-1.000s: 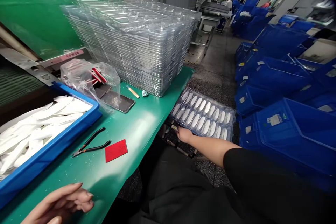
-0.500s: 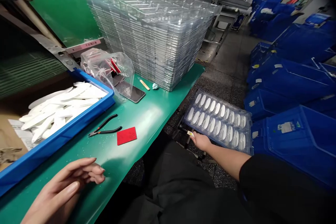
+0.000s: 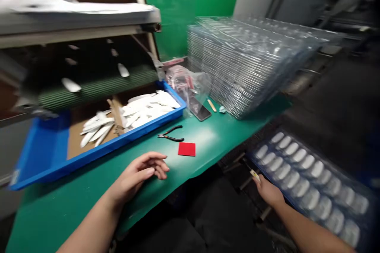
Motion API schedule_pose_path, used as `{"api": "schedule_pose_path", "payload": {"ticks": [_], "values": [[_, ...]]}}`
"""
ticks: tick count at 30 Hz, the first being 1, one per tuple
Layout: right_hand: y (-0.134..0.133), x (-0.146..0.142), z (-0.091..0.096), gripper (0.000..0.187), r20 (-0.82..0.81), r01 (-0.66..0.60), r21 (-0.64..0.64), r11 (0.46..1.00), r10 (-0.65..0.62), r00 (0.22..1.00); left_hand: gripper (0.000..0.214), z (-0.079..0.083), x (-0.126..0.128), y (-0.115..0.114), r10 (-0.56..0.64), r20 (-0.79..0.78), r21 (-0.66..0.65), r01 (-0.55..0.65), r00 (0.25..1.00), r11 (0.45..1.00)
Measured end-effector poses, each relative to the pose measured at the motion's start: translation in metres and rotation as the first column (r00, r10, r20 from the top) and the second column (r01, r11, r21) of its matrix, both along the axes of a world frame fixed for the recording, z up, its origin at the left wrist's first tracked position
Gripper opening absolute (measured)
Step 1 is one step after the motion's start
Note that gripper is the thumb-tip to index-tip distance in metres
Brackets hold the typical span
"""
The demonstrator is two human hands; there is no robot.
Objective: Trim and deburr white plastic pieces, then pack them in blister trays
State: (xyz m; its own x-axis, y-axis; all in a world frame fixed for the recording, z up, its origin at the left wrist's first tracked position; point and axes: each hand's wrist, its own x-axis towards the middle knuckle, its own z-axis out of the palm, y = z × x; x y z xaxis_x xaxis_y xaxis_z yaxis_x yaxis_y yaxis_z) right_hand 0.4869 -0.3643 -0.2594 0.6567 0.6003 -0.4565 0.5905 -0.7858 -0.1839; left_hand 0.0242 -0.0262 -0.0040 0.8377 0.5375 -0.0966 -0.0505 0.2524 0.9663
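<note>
My left hand (image 3: 141,176) rests over the green table with its fingers loosely curled and apart, nothing in them. Just beyond it lie a red pad (image 3: 187,149) and black-handled cutting pliers (image 3: 172,134). Lower on the right, my right hand (image 3: 268,191) is closed around a small tool with a pale handle (image 3: 255,175); its thin tip is too blurred to name. Beside that hand, a clear plastic tray (image 3: 285,142) holds rows of white oval pieces in its pockets, off the table's edge.
A blue bin (image 3: 97,152) of white curved pieces stands under a dark green conveyor belt (image 3: 101,87) carrying similar pieces. Stacked clear trays (image 3: 237,67) occupy the table's far end. Near them are a phone (image 3: 203,112), a plastic bag (image 3: 190,83) and a wooden stick (image 3: 211,105).
My view has swung left, bringing the conveyor and the whole blue bin into sight. Both hands keep much the same pose, the right still holding the small tool by the tray.
</note>
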Motion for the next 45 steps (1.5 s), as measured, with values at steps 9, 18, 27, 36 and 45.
{"api": "schedule_pose_path", "payload": {"ticks": [9,18,27,36,45], "values": [[0.032,-0.001,0.018,0.03,-0.139,-0.044,0.14,0.989,0.063,0.988,0.033,0.05,-0.023,-0.017,0.165,-0.173,0.304,-0.107,0.971,0.947],[0.175,-0.048,0.259,0.055,-0.315,-0.349,0.42,0.838,0.496,0.809,0.033,0.066,-0.048,0.049,0.725,0.013,0.964,-0.202,0.689,0.175],[0.377,-0.152,0.352,0.061,0.134,-0.675,0.424,0.604,0.695,0.706,0.049,0.019,-0.055,0.063,0.832,-0.15,0.987,0.03,0.534,0.158],[0.522,-0.198,0.315,0.071,0.2,-0.716,0.084,0.693,0.692,0.693,0.051,0.014,-0.059,0.064,0.816,-0.077,0.994,-0.016,0.573,0.105],[0.565,-0.203,0.303,0.044,0.195,-0.703,-0.039,0.71,0.695,0.692,0.053,0.009,-0.063,0.063,0.799,-0.051,0.991,-0.07,0.599,0.116]]}}
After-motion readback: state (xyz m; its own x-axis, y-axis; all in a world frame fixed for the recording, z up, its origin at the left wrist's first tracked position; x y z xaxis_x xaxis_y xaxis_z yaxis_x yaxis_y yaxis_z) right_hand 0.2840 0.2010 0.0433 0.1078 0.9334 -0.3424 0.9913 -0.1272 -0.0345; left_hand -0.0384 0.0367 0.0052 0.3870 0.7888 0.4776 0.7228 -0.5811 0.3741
